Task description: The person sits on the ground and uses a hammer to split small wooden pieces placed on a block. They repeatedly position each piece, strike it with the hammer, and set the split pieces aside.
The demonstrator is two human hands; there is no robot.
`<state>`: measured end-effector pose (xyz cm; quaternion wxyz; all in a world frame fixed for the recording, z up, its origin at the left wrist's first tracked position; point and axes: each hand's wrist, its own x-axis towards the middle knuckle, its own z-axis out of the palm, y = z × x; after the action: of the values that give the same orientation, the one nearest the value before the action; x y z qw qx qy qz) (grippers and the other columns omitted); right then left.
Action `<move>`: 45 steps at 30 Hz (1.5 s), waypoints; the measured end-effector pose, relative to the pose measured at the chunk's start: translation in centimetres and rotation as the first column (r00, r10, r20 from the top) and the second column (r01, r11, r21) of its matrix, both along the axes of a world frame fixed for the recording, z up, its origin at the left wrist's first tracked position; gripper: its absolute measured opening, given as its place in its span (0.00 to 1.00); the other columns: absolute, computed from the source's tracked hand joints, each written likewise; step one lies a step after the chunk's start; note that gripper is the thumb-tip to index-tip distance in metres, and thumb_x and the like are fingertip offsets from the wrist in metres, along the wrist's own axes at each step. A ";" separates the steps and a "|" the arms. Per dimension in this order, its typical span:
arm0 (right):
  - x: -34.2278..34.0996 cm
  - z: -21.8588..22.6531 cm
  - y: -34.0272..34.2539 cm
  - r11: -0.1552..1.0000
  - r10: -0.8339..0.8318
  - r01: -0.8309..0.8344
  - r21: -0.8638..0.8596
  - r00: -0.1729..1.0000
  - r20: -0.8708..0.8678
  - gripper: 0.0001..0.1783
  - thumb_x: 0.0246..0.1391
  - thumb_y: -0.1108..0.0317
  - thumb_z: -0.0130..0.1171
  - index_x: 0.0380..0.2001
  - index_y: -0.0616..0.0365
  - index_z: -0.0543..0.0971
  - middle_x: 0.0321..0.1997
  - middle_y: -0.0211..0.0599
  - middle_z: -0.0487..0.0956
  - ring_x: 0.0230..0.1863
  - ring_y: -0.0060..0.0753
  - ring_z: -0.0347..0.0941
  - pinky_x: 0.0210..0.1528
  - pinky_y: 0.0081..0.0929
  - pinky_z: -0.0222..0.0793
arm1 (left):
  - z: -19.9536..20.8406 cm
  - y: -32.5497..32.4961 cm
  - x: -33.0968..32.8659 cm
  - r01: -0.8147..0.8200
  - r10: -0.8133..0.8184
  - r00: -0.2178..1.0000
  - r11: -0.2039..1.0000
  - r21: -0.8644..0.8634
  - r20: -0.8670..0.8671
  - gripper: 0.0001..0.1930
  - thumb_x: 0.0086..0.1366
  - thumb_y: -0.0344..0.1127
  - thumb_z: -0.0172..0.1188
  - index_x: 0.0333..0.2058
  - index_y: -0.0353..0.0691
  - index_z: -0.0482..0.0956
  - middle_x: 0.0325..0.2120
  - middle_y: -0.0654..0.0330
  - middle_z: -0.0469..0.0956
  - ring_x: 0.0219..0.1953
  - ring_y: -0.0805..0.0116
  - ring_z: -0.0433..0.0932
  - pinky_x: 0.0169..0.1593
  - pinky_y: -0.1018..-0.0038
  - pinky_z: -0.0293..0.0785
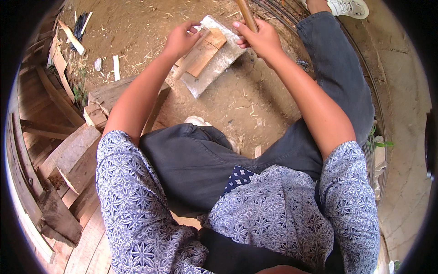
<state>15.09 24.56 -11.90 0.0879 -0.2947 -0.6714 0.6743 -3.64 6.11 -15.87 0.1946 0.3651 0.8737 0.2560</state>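
Note:
My right hand (262,40) is wrapped around a round wooden handle (247,14). The handle's far end runs out of the picture, so the tool's head is hidden. My left hand (181,39) has its fingers curled at the upper end of a narrow strip of wood (192,54), which lies slantwise along a flat piece of wood (209,55). A dark line crosses that paler flat piece near its far end. Both rest over a whitish, worn slab (197,86) on the ground between my feet.
Stacked timber blocks (78,157) and boards (89,246) lie close on my left. Wood splinters (116,67) and a small stone (98,64) are scattered on the dirt. Dark rods (278,10) lie at the far right, beside a concrete strip (404,91).

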 end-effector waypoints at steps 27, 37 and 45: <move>10.2 9.2 -3.8 0.983 0.172 -0.181 0.042 0.974 0.149 0.20 0.65 0.58 0.60 0.51 0.64 0.78 0.31 0.28 0.78 0.34 0.17 0.73 0.38 0.22 0.70 | -4.4 0.2 2.7 -0.343 0.233 0.923 0.857 0.384 0.305 0.09 0.67 0.32 0.65 0.43 0.35 0.83 0.34 0.64 0.85 0.36 0.79 0.80 0.42 0.80 0.76; 9.6 6.5 -4.2 0.962 0.197 -0.216 0.169 0.973 0.120 0.19 0.62 0.65 0.56 0.52 0.65 0.76 0.29 0.41 0.79 0.31 0.27 0.76 0.34 0.30 0.71 | -5.5 0.2 2.7 -0.299 0.253 0.954 0.839 0.456 0.159 0.08 0.68 0.32 0.64 0.41 0.34 0.84 0.31 0.62 0.85 0.32 0.80 0.79 0.36 0.79 0.76; 6.7 4.3 -5.9 0.937 0.146 -0.127 0.325 0.989 -0.035 0.26 0.59 0.66 0.58 0.60 0.63 0.73 0.38 0.54 0.82 0.40 0.35 0.82 0.45 0.30 0.74 | -3.5 1.0 3.8 -0.299 0.312 0.949 0.829 0.472 0.054 0.08 0.62 0.32 0.67 0.37 0.34 0.85 0.31 0.53 0.82 0.29 0.65 0.81 0.37 0.70 0.78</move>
<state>21.79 18.65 -7.61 0.1074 -0.2090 -0.7884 0.5685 0.19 7.11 -19.42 0.0446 0.2606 0.8335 0.4851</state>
